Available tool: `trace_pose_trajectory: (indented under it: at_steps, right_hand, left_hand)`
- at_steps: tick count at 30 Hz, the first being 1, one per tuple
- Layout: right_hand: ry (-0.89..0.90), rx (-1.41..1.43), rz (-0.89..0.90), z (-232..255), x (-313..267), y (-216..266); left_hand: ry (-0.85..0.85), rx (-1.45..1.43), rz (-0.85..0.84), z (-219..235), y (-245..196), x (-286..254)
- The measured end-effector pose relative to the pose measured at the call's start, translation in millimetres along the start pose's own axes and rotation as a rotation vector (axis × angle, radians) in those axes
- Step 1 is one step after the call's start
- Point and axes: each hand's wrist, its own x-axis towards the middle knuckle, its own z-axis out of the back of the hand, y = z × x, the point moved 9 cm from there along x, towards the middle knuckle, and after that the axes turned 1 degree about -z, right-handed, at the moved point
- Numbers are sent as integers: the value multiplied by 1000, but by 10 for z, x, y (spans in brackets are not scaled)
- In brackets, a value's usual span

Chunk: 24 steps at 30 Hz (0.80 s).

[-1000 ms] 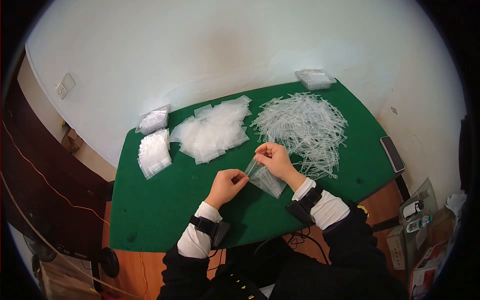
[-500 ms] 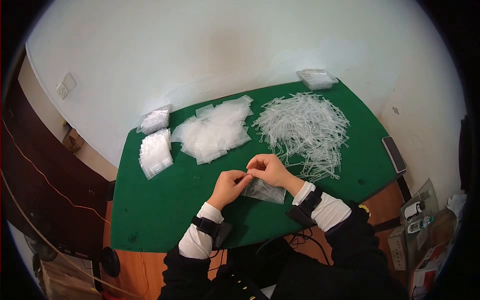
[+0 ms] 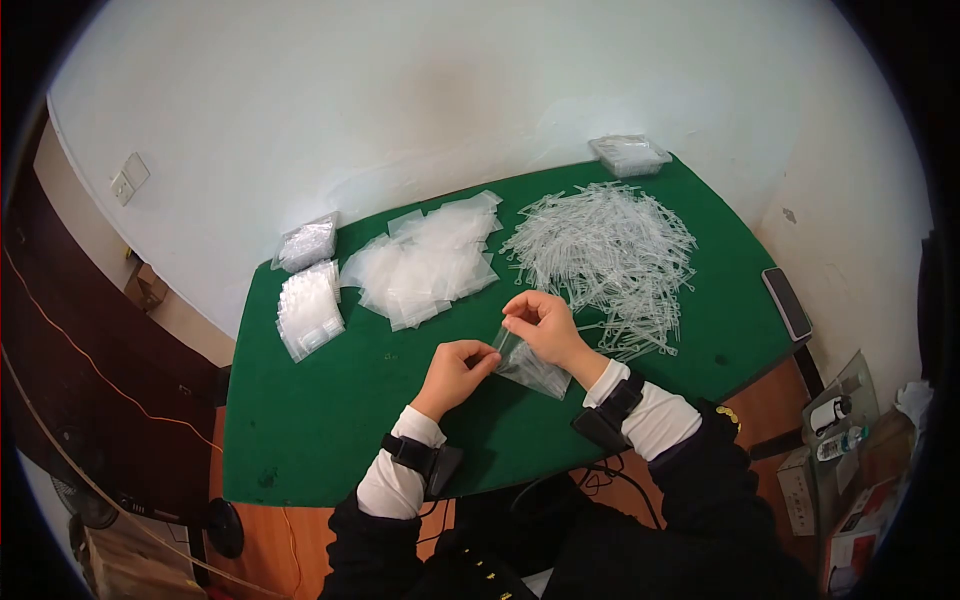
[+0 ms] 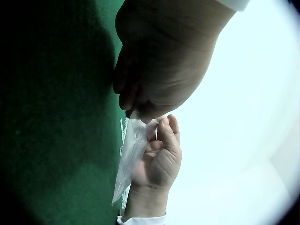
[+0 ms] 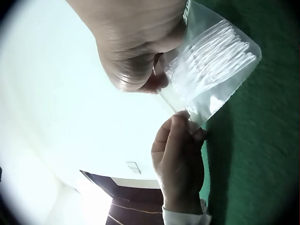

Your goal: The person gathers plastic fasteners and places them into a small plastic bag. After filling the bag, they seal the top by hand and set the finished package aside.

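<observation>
A small clear plastic bag (image 3: pixel 538 376) is held just above the green table (image 3: pixel 330 430), with a bundle of thin clear plastic strips (image 5: pixel 213 58) inside it. My left hand (image 3: pixel 458 375) pinches one corner of its top edge between thumb and fingers. Farther along the same edge, my right hand (image 3: pixel 545 328) pinches it, so the edge is stretched taut between the hands. In the right wrist view the strips lie side by side in the lower part of the bag. Behind my right hand spreads a heap of loose clear looped strips (image 3: pixel 600 245).
A pile of flat clear bags (image 3: pixel 425 260) lies at centre-back. Fanned filled bags (image 3: pixel 310 312) are stacked at left, below a clear pack (image 3: pixel 307 242). Another clear pack (image 3: pixel 631 157) stands at the back right corner. A phone (image 3: pixel 787 303) lies by the right edge.
Half a second ago my right hand moved in beside the left at the bag's edge; now it has slid away up and right again. My left hand stays nearly still.
</observation>
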Motion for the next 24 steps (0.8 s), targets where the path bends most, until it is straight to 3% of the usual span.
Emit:
trace_pose_trajectory:
  at_steps: [5,10,13,17,24]
  right_hand:
    - [-56,-13,21,89,17,64]
    - [96,16,-37,-86,-9,19]
    - [207,79,-51,-231,-62,23]
    - [220,-41,-35,-219,-53,24]
    - [441,-312,-192,-160,-45,-128]
  left_hand:
    - [37,-40,33,-13,5,-9]
    - [51,-2,-29,-35,-94,-10]
    - [26,38,30,-22,-36,-5]
    - [-36,3,9,19,-24,1]
    - [-196,-73,42,186,66,-1]
